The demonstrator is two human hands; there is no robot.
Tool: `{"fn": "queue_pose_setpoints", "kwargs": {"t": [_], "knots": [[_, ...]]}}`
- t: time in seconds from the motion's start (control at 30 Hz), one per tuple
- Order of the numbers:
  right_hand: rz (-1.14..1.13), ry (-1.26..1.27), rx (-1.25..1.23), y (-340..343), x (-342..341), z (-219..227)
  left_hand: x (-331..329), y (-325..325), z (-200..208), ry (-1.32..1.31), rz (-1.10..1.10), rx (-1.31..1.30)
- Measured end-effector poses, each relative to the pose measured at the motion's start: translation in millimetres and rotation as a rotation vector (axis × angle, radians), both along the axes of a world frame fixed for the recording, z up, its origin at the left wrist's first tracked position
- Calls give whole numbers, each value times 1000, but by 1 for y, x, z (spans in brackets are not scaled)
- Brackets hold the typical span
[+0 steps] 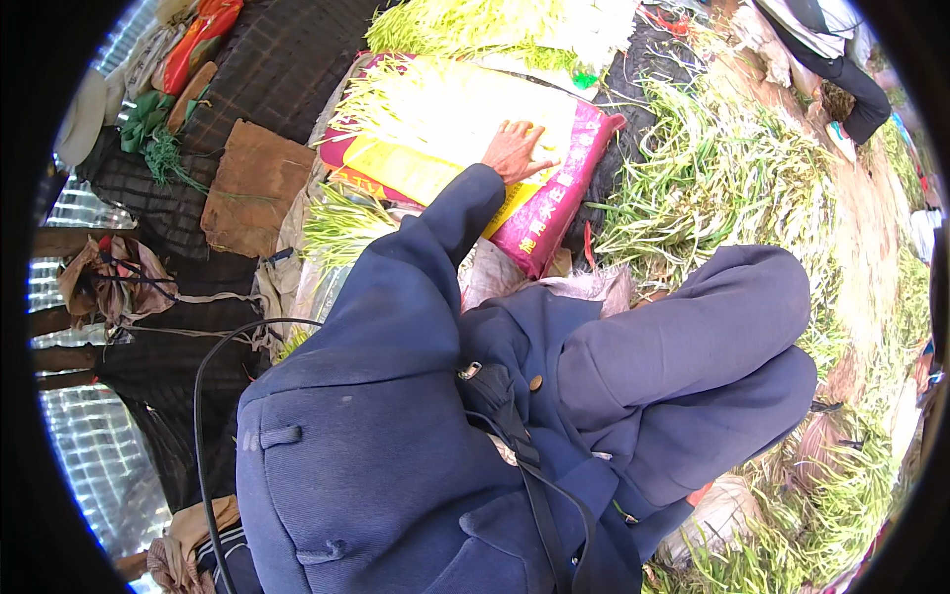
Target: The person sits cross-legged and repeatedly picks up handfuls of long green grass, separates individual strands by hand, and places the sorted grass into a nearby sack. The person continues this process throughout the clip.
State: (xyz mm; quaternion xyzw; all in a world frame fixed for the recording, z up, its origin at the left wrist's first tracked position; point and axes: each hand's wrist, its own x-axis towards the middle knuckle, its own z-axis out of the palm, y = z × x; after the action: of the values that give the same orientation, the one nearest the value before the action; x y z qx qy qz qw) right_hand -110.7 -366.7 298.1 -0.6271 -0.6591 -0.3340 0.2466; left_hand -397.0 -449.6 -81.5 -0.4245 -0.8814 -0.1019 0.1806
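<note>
My left hand (510, 150) lies palm down, fingers spread, on a pink and yellow printed sack (554, 203). Nothing shows in its grasp. Strong light washes out the sack's surface beyond the fingers. Long, thin yellow-green leafy stalks (391, 109) lie across the sack's left part, and another bunch of stalks (346, 223) sits just below its left corner. More stalks (465, 25) are heaped past its far edge. My left sleeve (396, 267) is dark blue. My right hand is out of sight.
My bent knees (693, 337) are right of the sack. Loose green leaves (712, 188) cover the ground on the right. A brown board (255, 188) lies left, near a bundled cloth (114, 282) and a black cable (203, 396). Another person's dark-trousered leg (866, 104) shows at upper right.
</note>
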Motion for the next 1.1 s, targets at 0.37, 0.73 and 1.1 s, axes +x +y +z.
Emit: {"fn": "queue_pose_setpoints", "kwargs": {"t": [0.37, 0.73, 1.1], "knots": [[174, 110, -17, 37, 40, -48, 12, 6, -18, -108, -55, 27], [437, 1659, -1433, 168, 289, -279, -20, 8, -22, -290, -111, -73], [688, 948, -1107, 184, 333, -302, 10, 92, 103, -132, -247, -251]]}}
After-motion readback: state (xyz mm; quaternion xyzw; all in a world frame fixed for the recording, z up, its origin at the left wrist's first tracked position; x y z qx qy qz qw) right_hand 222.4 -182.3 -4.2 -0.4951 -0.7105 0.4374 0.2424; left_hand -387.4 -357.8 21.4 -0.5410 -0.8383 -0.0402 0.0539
